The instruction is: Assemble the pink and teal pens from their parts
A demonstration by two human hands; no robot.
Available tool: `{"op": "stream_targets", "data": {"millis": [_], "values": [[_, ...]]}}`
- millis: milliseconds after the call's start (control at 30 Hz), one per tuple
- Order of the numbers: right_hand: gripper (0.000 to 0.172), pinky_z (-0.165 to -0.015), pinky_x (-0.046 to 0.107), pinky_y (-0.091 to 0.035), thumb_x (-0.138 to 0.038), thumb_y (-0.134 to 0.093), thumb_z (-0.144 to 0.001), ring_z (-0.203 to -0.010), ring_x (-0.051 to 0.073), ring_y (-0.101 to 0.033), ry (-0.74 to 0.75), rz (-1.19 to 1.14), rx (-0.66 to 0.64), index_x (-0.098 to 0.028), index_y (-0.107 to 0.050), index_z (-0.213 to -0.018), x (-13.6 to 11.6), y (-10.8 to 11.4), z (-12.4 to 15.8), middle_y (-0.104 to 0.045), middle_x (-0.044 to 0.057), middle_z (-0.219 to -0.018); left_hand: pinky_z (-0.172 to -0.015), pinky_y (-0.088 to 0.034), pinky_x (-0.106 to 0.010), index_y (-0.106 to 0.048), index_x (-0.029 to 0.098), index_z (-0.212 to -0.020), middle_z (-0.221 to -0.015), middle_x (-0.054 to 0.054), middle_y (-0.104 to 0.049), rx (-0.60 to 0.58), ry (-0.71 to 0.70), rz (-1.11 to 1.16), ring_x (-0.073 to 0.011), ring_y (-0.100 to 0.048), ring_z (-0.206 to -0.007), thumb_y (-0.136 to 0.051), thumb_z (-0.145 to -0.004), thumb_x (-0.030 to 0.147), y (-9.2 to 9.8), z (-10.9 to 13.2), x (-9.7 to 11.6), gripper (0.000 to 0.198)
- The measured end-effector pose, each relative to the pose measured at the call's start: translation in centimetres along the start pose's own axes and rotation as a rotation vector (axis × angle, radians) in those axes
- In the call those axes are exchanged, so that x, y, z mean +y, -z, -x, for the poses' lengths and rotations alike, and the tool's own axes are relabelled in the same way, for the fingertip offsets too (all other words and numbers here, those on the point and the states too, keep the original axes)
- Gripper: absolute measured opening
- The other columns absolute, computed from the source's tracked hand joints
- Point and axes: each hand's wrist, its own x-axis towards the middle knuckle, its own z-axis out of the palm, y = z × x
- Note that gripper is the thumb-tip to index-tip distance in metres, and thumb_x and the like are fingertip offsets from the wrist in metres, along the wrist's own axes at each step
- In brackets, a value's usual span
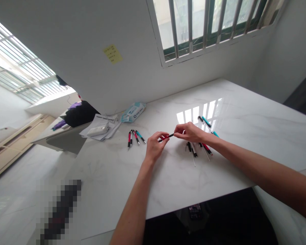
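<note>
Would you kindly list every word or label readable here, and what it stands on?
Yellow sticky note on the wall: handwriting, too small to read.
Wet-wipes pack: label print too blurred to read.
Papers: print too small to read.
Red-and-black pen: no marking legible.

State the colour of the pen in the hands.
The pen is red and black; head view.

The white table carries three pens, loose pen parts, a wipes pack and papers.
</note>
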Motion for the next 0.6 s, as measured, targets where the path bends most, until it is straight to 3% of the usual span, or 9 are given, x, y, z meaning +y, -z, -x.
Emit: {"op": "stream_targets", "data": {"millis": [133, 400, 600], "values": [[0.021, -0.064, 0.026, -0.046, -0.033, -0.067, -0.089, -0.068, 0.015, -0.063, 0.024, 0.003, 0.014, -0.02, -0.072, -0.104, 0.1, 0.0, 0.0, -0.073, 0.002, -0.078, -0.081, -0.057, -0.03, -0.077, 0.025, -0.098, -0.1, -0.001, -0.078, -0.009, 0.005, -0.006, -0.0152, -0.07, -0.081, -0.072, -0.087, 0.024, 0.0, 0.0, 0.0, 0.012], [0.018, -0.06, 0.026, -0.041, -0.035, -0.066, -0.09, -0.063, 0.013, -0.058, -0.015, 0.045, 0.023, -0.02, -0.074, -0.093, 0.0, 0.0, -0.1, -0.071, 0.001, -0.073, -0.086, -0.058, -0.032, -0.077, 0.024, -0.1, -0.101, -0.003, -0.078, 0.002, 0.02, 0.006, -0.018, -0.072, -0.089, -0.071, -0.089, 0.027, 0.0, -0.1, -0.4, 0.013], [0.013, -0.062, 0.024, -0.041, -0.023, -0.068, -0.085, -0.061, 0.011, -0.055, 0.077, 0.062, 0.045, -0.021, -0.072, -0.097, 0.0, -1.1, 0.0, -0.067, -0.002, -0.073, -0.092, -0.053, -0.037, -0.08, 0.028, -0.102, -0.098, -0.004, -0.073, -0.011, -0.08, -0.216, -0.0212, -0.066, -0.096, -0.067, -0.089, 0.016, 0.2, 0.0, 0.1, 0.022]]}}
